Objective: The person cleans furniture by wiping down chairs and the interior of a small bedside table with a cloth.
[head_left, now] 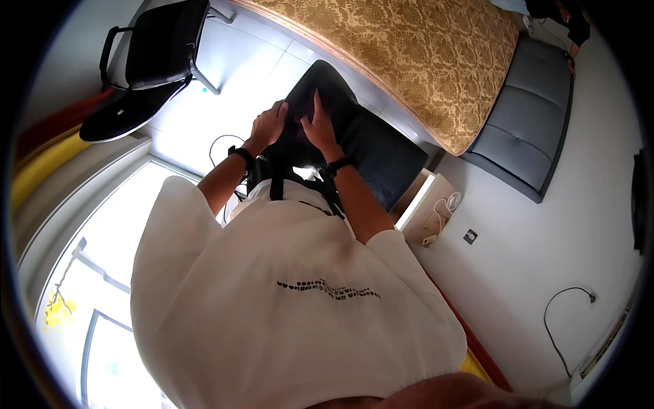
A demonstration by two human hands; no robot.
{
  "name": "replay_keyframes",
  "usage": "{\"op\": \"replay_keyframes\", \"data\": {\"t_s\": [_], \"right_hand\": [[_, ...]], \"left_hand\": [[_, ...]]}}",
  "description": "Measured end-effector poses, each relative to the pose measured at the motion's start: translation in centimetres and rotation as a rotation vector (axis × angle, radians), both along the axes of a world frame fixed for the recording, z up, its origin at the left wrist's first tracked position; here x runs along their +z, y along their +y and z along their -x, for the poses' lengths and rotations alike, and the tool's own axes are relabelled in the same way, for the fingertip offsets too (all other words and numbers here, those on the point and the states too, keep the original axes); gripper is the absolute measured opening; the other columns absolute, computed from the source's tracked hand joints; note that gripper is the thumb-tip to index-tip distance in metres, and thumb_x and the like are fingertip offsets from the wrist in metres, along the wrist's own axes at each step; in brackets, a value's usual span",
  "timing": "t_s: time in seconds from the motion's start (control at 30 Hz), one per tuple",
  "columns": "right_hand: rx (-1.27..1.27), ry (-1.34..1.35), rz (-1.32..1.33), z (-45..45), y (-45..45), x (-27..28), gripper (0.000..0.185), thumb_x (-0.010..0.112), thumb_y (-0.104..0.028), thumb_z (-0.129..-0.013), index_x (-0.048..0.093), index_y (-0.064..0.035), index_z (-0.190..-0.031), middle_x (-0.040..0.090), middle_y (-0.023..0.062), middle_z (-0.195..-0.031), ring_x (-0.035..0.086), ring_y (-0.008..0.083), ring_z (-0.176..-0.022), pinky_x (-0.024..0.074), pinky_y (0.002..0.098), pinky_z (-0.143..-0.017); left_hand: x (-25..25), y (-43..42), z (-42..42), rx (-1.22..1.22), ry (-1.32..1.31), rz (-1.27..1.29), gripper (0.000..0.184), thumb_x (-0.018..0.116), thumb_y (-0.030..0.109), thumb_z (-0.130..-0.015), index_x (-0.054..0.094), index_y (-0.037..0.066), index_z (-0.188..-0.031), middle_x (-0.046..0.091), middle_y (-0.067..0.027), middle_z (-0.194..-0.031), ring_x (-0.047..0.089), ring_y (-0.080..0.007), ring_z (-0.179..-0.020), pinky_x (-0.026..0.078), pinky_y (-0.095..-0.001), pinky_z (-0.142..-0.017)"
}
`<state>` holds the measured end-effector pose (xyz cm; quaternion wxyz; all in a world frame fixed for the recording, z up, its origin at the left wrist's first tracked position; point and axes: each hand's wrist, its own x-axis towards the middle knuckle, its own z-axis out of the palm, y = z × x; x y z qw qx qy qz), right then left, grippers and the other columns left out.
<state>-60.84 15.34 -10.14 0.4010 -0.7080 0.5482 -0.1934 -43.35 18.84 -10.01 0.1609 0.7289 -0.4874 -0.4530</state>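
My left hand (269, 125) is at the near left edge of a black, leather-like padded seat (328, 85). Its fingers curl inward against dark material, and what they grip, if anything, does not show. A short gap to the right, my right hand (318, 128) is over the same dark surface. Its index finger is stretched out and its thumb stands apart, with nothing visible in between. The area between the hands is too dark to make out. Each wrist wears a black band. Black straps (276, 183) hang at my waist below the white shirt.
A second black panel (385, 153) adjoins the seat. Beyond lies a gold-patterned mattress (409, 58) with a grey padded headboard (521, 116). An open drawer unit (426, 204) holds a white cable (452, 202). A black chair (167, 44) stands left. Another person's arm (574, 51) shows far right.
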Motion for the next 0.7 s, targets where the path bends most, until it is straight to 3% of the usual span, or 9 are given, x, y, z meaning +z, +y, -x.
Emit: {"op": "replay_keyframes", "data": {"t_s": [0.13,0.2,0.3,0.43,0.5,0.53,0.63,0.7], "right_hand": [[-0.014,0.119,-0.081,-0.2,0.2,0.7,0.081,0.065,-0.021,-0.087,0.022,-0.0092,-0.155,0.064,0.0251,-0.096,0.064,0.0426,-0.087,0.0534,0.0471,-0.079],[0.098,0.019,0.209,-0.5,0.4,0.7,0.079,0.066,-0.022,-0.086,0.026,-0.0102,-0.154,0.064,0.023,-0.091,0.064,0.0409,-0.085,0.0534,0.046,-0.075],[0.225,-0.004,0.082,-0.9,1.2,2.1,0.072,0.067,-0.023,-0.086,0.036,-0.0176,-0.151,0.064,0.0185,-0.09,0.064,0.0364,-0.083,0.0538,0.0426,-0.072],[0.196,-0.068,0.157,1.3,3.0,2.4,0.069,0.067,-0.022,-0.085,0.04,-0.0236,-0.149,0.066,0.0169,-0.093,0.065,0.0355,-0.083,0.0545,0.043,-0.071],[0.24,-0.046,0.151,3.0,3.2,2.4,0.069,0.067,-0.021,-0.084,0.042,-0.0275,-0.148,0.067,0.0169,-0.093,0.067,0.0357,-0.082,0.0558,0.0441,-0.072],[0.275,0.082,-0.096,4.1,3.2,3.9,0.07,0.068,-0.023,-0.083,0.042,-0.0285,-0.147,0.069,0.0175,-0.094,0.068,0.0363,-0.083,0.0569,0.0447,-0.074],[0.331,0.163,0.056,8.5,5.1,1.5,0.071,0.066,-0.021,-0.085,0.038,-0.0238,-0.15,0.072,0.0132,-0.086,0.07,0.0326,-0.075,0.0577,0.0417,-0.072],[0.335,0.102,-0.038,11.1,7.0,1.1,0.071,0.066,-0.021,-0.085,0.038,-0.0238,-0.15,0.072,0.0139,-0.087,0.07,0.0326,-0.076,0.0578,0.0414,-0.073]], "left_hand": [[-0.7,0.1,0.5,-0.002,-0.031,0.021,0.047,0.031,0.046,-0.104,0.054,0.012,-0.128,0.069,-0.0251,-0.098,0.065,-0.046,-0.096,0.05,-0.0539,-0.085],[0.0,0.1,0.5,0.004,-0.032,0.009,0.045,0.032,0.045,-0.104,0.055,0.012,-0.123,0.069,-0.0244,-0.096,0.065,-0.0462,-0.092,0.051,-0.0549,-0.083],[-1.0,0.5,0.5,-0.034,-0.149,0.021,0.045,0.028,0.046,-0.104,0.053,0.013,-0.122,0.069,-0.0246,-0.098,0.065,-0.0471,-0.091,0.051,-0.0557,-0.082],[2.5,0.1,2.1,-0.126,-0.37,-0.118,0.039,0.028,0.043,-0.104,0.049,0.011,-0.114,0.07,-0.0242,-0.093,0.068,-0.0455,-0.091,0.051,-0.0592,-0.081],[1.7,0.8,3.3,-0.036,-0.401,-0.044,0.045,0.027,0.046,-0.105,0.051,0.009,-0.113,0.07,-0.0249,-0.091,0.067,-0.0461,-0.091,0.052,-0.0576,-0.08],[1.4,0.8,4.2,0.03,-0.422,-0.038,0.048,0.026,0.048,-0.105,0.052,0.009,-0.111,0.069,-0.0255,-0.091,0.067,-0.0465,-0.091,0.053,-0.0567,-0.079],[1.3,1.1,5.9,0.059,-0.473,-0.002,0.05,0.028,0.048,-0.105,0.054,0.006,-0.113,0.069,-0.027,-0.097,0.066,-0.0465,-0.092,0.052,-0.0551,-0.078],[2.8,2.6,7.9,0.057,-0.431,0.219,0.048,0.032,0.047,-0.104,0.052,0.008,-0.122,0.068,-0.0263,-0.103,0.066,-0.0462,-0.093,0.053,-0.0547,-0.078]]}}
